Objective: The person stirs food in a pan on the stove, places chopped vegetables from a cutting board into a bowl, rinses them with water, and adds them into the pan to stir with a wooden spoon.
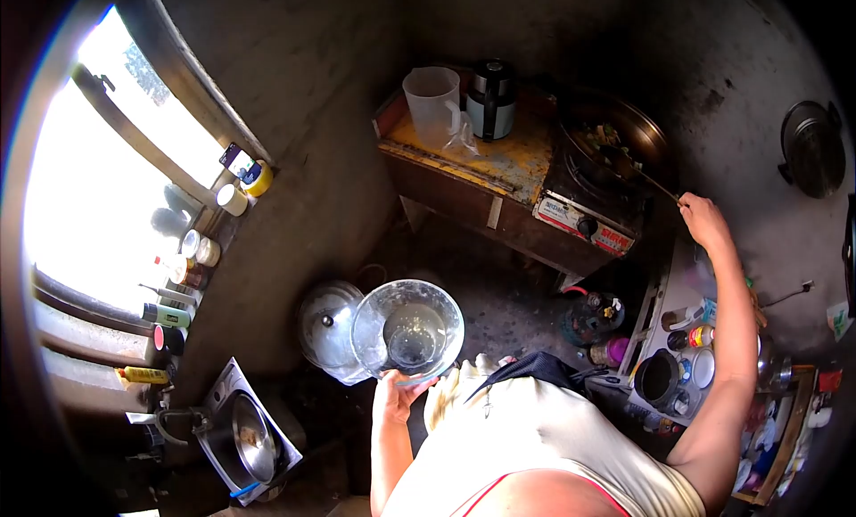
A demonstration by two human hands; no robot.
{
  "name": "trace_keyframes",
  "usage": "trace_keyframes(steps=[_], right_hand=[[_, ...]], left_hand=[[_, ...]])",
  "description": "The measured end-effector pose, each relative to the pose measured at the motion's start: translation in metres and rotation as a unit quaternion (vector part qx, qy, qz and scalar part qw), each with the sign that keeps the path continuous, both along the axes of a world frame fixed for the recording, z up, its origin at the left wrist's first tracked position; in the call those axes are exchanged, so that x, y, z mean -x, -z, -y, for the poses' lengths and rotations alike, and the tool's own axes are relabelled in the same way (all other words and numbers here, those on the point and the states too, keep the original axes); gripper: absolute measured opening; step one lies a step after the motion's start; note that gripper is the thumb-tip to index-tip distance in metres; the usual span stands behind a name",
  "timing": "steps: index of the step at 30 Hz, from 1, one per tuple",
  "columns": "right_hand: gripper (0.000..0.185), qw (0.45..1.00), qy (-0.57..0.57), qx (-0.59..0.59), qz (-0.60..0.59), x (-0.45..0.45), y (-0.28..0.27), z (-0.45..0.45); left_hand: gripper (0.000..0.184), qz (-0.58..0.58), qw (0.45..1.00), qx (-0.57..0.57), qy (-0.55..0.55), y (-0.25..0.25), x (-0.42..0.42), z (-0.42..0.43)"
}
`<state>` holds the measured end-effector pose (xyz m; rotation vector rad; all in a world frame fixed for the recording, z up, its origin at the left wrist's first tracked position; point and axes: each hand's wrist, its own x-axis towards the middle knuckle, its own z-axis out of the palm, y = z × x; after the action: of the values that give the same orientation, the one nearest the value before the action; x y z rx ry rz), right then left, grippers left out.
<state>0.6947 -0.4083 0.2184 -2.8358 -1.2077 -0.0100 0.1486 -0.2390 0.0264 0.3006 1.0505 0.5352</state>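
My left hand (401, 394) grips the near rim of a clear plastic bowl (364, 339), which has a few small bits at its bottom. Out to the right, my right hand (703, 221) is closed around the end of a long-handled cooking spoon (658, 184). The spoon's dark head rests in a wok (649, 129) among pieces of food (608, 135). Its exact shape is hard to make out in the shadow. Under the wok is a gas stove (584, 221).
A translucent jug (432, 102) and a flask (491, 107) stand on the worn table (455, 165) left of the stove. A lidded pot (323, 332) sits behind the bowl. At lower left is a sink (214, 432) holding a metal pan (253, 437). Jars (201, 248) line the windowsill.
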Motion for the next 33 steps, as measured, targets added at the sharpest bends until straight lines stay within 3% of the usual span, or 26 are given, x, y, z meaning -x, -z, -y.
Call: trace_keyframes(steps=[26, 33], right_hand=[[0.019, 0.998, 0.042, -0.018, -0.034, 0.011, 0.016, 0.005], [0.020, 0.996, 0.034, -0.046, 0.062, 0.016, 0.012, 0.004]], left_hand=[[0.046, -0.008, 1.000, 0.010, 0.000, 0.012, 0.009, 0.006], [0.044, 0.005, 1.000, 0.023, 0.006, 0.015, 0.014, 0.006]])
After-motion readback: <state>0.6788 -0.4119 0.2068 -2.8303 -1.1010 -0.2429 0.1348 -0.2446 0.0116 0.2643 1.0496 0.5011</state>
